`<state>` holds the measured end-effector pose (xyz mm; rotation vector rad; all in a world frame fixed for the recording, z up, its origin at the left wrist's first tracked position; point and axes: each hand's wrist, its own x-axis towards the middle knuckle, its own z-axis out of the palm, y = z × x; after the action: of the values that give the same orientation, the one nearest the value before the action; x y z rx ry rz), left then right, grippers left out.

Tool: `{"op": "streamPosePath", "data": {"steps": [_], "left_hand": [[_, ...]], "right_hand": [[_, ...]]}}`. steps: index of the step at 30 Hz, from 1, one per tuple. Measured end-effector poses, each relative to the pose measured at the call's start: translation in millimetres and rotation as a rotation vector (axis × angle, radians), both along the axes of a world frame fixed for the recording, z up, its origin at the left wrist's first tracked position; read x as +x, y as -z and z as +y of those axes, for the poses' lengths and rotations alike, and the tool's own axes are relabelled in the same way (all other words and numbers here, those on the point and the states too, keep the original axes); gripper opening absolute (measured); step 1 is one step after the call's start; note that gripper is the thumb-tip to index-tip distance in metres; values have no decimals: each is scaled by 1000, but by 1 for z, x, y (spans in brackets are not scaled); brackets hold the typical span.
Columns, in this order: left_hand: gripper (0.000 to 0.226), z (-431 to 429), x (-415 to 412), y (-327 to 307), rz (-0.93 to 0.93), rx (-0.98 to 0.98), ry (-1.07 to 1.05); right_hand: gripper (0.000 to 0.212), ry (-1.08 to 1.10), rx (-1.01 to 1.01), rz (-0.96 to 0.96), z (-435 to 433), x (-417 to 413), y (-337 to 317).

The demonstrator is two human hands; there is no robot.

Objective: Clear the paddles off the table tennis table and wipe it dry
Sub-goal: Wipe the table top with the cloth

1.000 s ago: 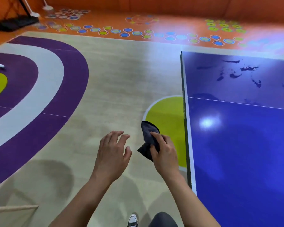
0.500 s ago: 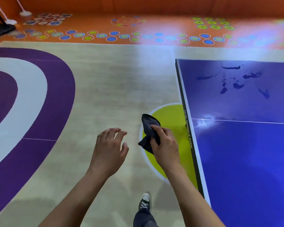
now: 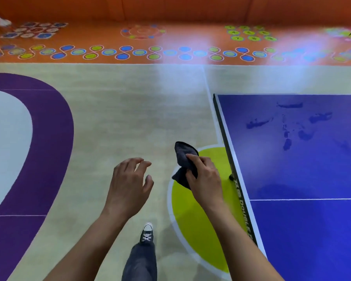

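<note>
While in right hand [image 3: 206, 180], cloth [image 3: 183, 158] fore-aft

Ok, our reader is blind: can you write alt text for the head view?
The right hand grips a dark cloth beside a blue table tennis table with wet patches near its far end. The left hand hangs open and empty over the floor.

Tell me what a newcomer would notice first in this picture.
The bright blue table tennis table fills the right side, with dark wet patches on its far part. Just left of its edge, the right hand holds a crumpled dark cloth above a yellow-green floor circle, while the left hand hovers empty beside it.
</note>
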<state>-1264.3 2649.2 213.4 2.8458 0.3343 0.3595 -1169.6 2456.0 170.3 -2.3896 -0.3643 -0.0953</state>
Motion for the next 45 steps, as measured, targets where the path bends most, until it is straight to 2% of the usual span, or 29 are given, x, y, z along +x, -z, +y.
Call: {"op": "streamPosePath", "data": {"steps": [7,17,29,36,45], "left_hand": [[30,74,159,8,2,-51,76],[32,104,370,2,74,-57,399],[34,72,644,4,116,24,576],[33,52,775,0,102,27,644],[32,-9,964,16,115,45,973]], "right_hand": [[42,92,-52,24,57,137,-3],[42,384,37,39,85,295,-2],[43,577,82,90,59,530,23],[40,652,66,79,39,644,19],[32,1014,54,152,-17,755,42]]}}
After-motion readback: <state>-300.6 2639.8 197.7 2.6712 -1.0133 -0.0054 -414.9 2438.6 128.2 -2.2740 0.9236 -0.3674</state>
